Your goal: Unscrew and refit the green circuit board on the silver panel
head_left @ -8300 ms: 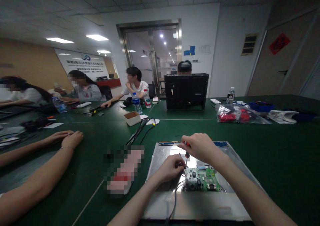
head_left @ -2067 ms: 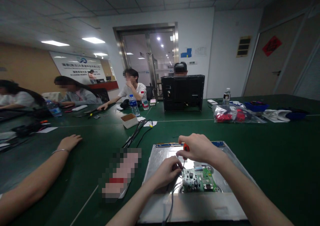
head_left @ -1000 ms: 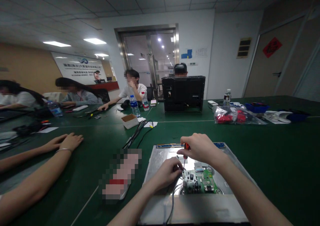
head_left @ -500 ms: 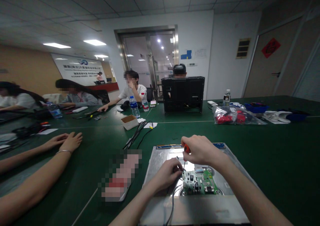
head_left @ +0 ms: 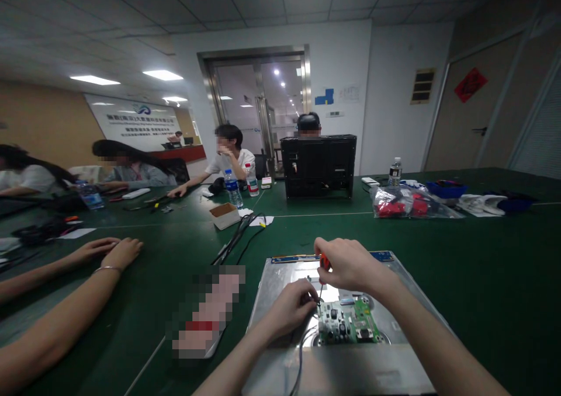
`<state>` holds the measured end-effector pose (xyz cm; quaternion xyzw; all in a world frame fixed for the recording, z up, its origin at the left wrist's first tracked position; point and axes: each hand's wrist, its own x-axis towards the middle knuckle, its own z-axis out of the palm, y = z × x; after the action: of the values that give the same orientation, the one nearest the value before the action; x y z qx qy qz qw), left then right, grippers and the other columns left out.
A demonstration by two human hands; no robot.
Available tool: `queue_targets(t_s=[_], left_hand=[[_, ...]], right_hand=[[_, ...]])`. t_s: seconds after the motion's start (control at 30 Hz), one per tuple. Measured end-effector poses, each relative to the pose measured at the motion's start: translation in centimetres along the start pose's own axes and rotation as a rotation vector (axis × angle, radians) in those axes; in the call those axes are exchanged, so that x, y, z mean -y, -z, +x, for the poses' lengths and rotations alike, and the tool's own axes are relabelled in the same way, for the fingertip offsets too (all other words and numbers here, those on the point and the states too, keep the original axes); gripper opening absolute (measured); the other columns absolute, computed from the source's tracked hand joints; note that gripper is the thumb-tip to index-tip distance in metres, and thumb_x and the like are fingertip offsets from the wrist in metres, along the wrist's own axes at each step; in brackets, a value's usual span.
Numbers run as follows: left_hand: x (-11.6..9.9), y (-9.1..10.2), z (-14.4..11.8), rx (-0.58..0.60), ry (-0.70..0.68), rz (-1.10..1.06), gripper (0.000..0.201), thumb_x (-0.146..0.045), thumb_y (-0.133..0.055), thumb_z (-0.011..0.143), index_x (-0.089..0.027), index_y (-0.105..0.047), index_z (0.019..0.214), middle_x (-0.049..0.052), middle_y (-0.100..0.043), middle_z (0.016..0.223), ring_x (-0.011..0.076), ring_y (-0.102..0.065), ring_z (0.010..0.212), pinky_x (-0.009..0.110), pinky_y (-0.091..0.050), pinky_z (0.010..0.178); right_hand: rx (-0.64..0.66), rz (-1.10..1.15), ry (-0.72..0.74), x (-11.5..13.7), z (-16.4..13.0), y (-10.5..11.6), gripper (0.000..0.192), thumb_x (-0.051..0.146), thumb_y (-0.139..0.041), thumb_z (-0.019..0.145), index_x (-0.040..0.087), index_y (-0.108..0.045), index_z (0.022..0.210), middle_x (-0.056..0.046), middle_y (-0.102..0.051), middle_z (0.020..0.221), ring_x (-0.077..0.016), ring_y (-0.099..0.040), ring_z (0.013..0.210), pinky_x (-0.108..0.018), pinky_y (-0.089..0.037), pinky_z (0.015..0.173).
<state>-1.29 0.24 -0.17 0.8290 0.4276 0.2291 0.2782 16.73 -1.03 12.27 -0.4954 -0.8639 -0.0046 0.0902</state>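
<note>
A: Where is the work lying?

B: The green circuit board (head_left: 348, 321) is lying on a flat metal panel (head_left: 350, 365), in the lower part of the frame, a little right of the middle. The panel is resting on the desk (head_left: 491, 279), so, I think, it is giving the board a firm base.

A: And the right hand (head_left: 347, 260)?

B: It is gripping a screwdriver (head_left: 325, 261) around the orange handle, from above. The thin shaft is pointing down, almost upright, toward the upper left corner of the board. In my judgement, this grip is helping to push straight along the shaft.

A: Is the tip touching a screw?

B: I cannot tell. The place is too small, and the left hand (head_left: 294, 305) is partly hiding it.

A: What is that hand holding?

B: Its fingers are bending close together, just beside the tip. Whether they are pinching something, I cannot tell. Perhaps they are guiding the tip or steadying the corner.

A: And the dark cable (head_left: 301, 358)?

B: It is running down the panel toward the bottom edge of the frame, so it is not crossing the board.
</note>
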Motion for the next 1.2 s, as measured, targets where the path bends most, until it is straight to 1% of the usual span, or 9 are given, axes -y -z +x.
queue_targets(t_s=[0.13, 0.27, 0.43, 0.53, 0.77, 0.87, 0.93, 1.07, 1.2], left_hand=[[0.13, -0.09, 0.01, -0.011, -0.005, 0.009, 0.012, -0.01, -0.054, 0.074, -0.016, -0.063, 0.08, 0.003, -0.064, 0.085, 0.0189, -0.056, 0.082, 0.027, -0.041, 0.076], [0.17, -0.17, -0.06, -0.016, -0.003, 0.011, 0.011, -0.012, -0.054, 0.075, -0.017, -0.063, 0.08, 0.004, -0.065, 0.086, 0.0195, -0.056, 0.084, 0.027, -0.042, 0.077], [-0.02, -0.07, 0.02, 0.001, 0.003, 0.015, 0.011, -0.011, -0.054, 0.075, -0.017, -0.062, 0.08, 0.003, -0.064, 0.085, 0.0196, -0.056, 0.084, 0.029, -0.042, 0.078], [-0.11, 0.04, 0.06, 0.011, -0.002, 0.009, 0.011, -0.01, -0.054, 0.075, -0.017, -0.062, 0.08, 0.003, -0.064, 0.084, 0.019, -0.056, 0.083, 0.028, -0.043, 0.077], [-0.13, -0.04, -0.16, -0.001, 0.001, 0.001, 0.012, -0.01, -0.055, 0.075, -0.016, -0.062, 0.081, 0.003, -0.063, 0.084, 0.0184, -0.055, 0.081, 0.027, -0.042, 0.075], [-0.17, -0.02, -0.14, 0.0, 0.008, 0.015, 0.011, -0.011, -0.056, 0.074, -0.016, -0.062, 0.081, 0.003, -0.063, 0.083, 0.0186, -0.055, 0.08, 0.028, -0.042, 0.075], [-0.23, 0.05, -0.08, 0.008, 0.008, 0.019, 0.012, -0.01, -0.055, 0.074, -0.016, -0.062, 0.081, 0.003, -0.063, 0.084, 0.0186, -0.055, 0.081, 0.027, -0.042, 0.075], [-0.35, 0.22, 0.0, 0.031, 0.001, 0.015, 0.01, -0.011, -0.056, 0.075, -0.017, -0.062, 0.081, 0.003, -0.064, 0.086, 0.0191, -0.056, 0.084, 0.027, -0.042, 0.076], [-0.29, 0.18, 0.0, 0.027, 0.007, 0.014, 0.01, -0.012, -0.054, 0.076, -0.017, -0.062, 0.08, 0.004, -0.063, 0.086, 0.0188, -0.056, 0.083, 0.026, -0.041, 0.073]], right_hand=[[0.008, 0.025, 0.004, -0.15, -0.02, -0.01, 0.029, 0.042, -0.057, 0.08, 0.022, -0.056, 0.099, -0.004, -0.069, 0.084, -0.0214, -0.063, 0.073, -0.027, -0.033, 0.055], [0.02, -0.016, -0.032, -0.16, 0.35, -0.16, 0.041, 0.06, -0.049, 0.082, 0.023, -0.059, 0.095, -0.006, -0.07, 0.084, -0.0235, -0.064, 0.077, -0.028, -0.036, 0.058], [0.008, -0.017, -0.018, 0.01, 0.36, -0.2, 0.022, 0.04, -0.052, 0.085, 0.023, -0.058, 0.097, -0.004, -0.069, 0.085, -0.0214, -0.064, 0.078, -0.027, -0.033, 0.057], [-0.01, 0.004, 0.011, 0.0, 0.18, -0.15, 0.024, 0.03, -0.055, 0.08, 0.022, -0.054, 0.102, -0.004, -0.069, 0.087, -0.0203, -0.063, 0.076, -0.026, -0.032, 0.055], [0.016, -0.038, -0.025, -0.18, 0.5, -0.22, 0.038, 0.058, -0.049, 0.083, 0.024, -0.062, 0.095, -0.006, -0.07, 0.084, -0.0231, -0.064, 0.078, -0.028, -0.036, 0.059], [0.022, -0.049, -0.039, -0.16, 0.57, -0.29, 0.033, 0.052, -0.045, 0.087, 0.024, -0.063, 0.092, -0.006, -0.07, 0.084, -0.0223, -0.064, 0.079, -0.028, -0.037, 0.061], [0.017, -0.034, -0.028, -0.17, 0.45, -0.27, 0.025, 0.041, -0.049, 0.086, 0.023, -0.06, 0.098, -0.005, -0.069, 0.086, -0.0217, -0.063, 0.08, -0.027, -0.036, 0.061], [0.003, 0.039, 0.034, -0.33, 0.04, -0.15, 0.027, 0.028, -0.054, 0.079, 0.021, -0.055, 0.105, -0.005, -0.069, 0.093, -0.0204, -0.063, 0.082, -0.027, -0.034, 0.058], [0.025, 0.011, 0.025, -0.44, 0.06, -0.02, 0.029, 0.044, -0.055, 0.082, 0.023, -0.06, 0.101, -0.005, -0.07, 0.088, -0.0228, -0.064, 0.08, -0.028, -0.035, 0.058]])
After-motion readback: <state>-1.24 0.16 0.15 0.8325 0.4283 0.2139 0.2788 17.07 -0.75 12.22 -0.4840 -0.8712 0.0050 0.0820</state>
